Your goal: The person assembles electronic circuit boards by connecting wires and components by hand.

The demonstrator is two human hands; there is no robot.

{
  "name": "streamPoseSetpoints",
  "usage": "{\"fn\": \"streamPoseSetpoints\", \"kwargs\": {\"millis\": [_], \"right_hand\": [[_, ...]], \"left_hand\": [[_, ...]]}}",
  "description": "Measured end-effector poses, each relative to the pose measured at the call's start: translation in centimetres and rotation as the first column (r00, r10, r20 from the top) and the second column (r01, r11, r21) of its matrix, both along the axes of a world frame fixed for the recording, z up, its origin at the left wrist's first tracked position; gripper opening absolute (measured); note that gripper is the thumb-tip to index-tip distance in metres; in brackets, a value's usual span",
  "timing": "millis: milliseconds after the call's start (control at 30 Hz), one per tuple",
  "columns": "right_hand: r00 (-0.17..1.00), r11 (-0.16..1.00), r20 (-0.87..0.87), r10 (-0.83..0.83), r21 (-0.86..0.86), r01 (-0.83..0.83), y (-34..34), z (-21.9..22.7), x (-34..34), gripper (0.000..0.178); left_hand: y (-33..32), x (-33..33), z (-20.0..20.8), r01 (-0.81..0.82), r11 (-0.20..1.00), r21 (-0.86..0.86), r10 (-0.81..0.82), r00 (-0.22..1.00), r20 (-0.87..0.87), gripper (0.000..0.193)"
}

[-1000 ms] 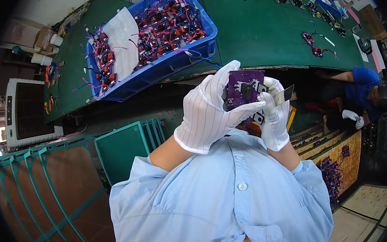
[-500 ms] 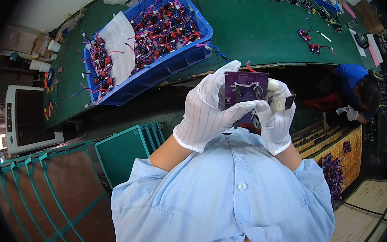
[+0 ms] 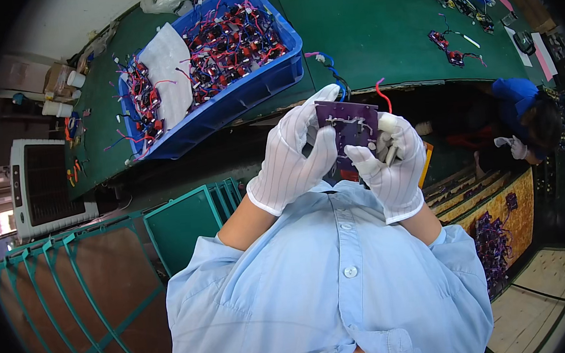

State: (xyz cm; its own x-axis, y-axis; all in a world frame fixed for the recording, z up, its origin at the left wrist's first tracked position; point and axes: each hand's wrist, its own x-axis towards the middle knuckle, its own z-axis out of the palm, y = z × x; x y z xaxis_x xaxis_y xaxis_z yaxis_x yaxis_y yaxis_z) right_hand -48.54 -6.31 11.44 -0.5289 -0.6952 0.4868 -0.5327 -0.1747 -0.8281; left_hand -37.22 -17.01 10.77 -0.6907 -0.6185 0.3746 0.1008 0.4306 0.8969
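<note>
A purple circuit board (image 3: 348, 126) is raised in front of my chest, its solder side with silvery tracks facing me. My left hand (image 3: 300, 150), in a white striped glove, grips its left edge, thumb across the face and fingers behind. A blue and black wire bundle (image 3: 334, 69) and a red wire (image 3: 383, 94) stick up from behind it. At the board's right edge is my gloved right hand (image 3: 393, 168), fingers curled around a pale rod-shaped tool (image 3: 391, 154); its kind is unclear. A yellow strip (image 3: 425, 165) shows beyond this hand.
A blue bin (image 3: 236, 97) full of wired boards, split by a white foam sheet (image 3: 167, 73), sits on the green table (image 3: 365, 44). Two joined boards (image 3: 446, 47) lie at right. Green-framed racks (image 3: 98, 284) stand left; board-filled dividers (image 3: 492, 226) and a person (image 3: 523, 118) are right.
The board has moved slightly left and tilted. My left thumb has drawn back from its lower edge, and the right hand has turned, so the dark flat piece by it no longer shows.
</note>
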Motion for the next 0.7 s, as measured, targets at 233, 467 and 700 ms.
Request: {"fn": "streamPoseSetpoints", "kwargs": {"millis": [233,467,700], "right_hand": [[0.871,0.991,0.491,0.000,0.116,-0.065,-0.3,0.0,-1.1,0.010],[0.801,0.971,0.578,0.156,0.060,-0.232,0.2,-0.5,-2.1,0.030],[0.337,0.905,0.894,0.295,-0.148,-0.398,0.1,-0.8,-1.9,0.040]], "left_hand": [[0.2,0.9,0.0,-0.022,0.999,0.034,0.019,0.995,0.099,0.024],[0.0,0.4,0.2,-0.099,0.822,0.561,0.099,0.995,0.030,0.032],[-0.4,0.1,0.4,-0.088,0.866,0.492,0.077,0.996,0.042,0.038]]}}
